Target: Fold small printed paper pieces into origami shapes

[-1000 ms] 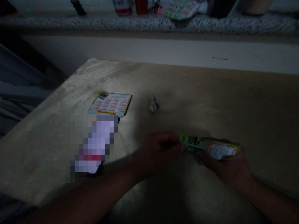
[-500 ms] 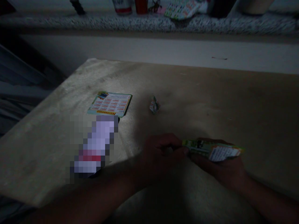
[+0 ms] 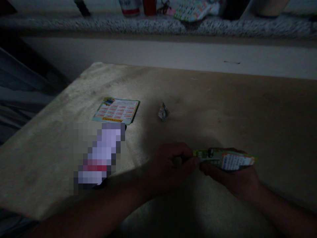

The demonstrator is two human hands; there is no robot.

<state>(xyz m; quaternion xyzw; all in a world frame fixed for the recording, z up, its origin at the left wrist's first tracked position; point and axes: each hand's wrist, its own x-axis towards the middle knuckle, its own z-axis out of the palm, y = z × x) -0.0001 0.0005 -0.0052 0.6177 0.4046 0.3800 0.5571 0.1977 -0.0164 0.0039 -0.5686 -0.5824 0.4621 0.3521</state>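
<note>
Both my hands grip a narrow folded piece of printed paper (image 3: 215, 158), green with a white patch of text. My left hand (image 3: 170, 163) pinches its left end between thumb and fingers. My right hand (image 3: 237, 181) is closed around its right part from below, with the thumb along the near edge and the fingers mostly hidden behind. Beyond my left hand, a small pointed folded paper shape (image 3: 163, 112) stands on the table. A flat printed card (image 3: 117, 110) with a grid of red and white text lies farther left.
A pixelated, phone-like object (image 3: 101, 155) lies on the table (image 3: 198, 96) to the left of my left hand. Behind, a speckled stone ledge (image 3: 99, 25) carries a red container (image 3: 150, 7), a white container (image 3: 130, 7) and a patterned packet (image 3: 192, 10).
Almost nothing differs. My hands stay in the same place around the folded paper, with only a slight shift of the left fingers and the paper's angle.
</note>
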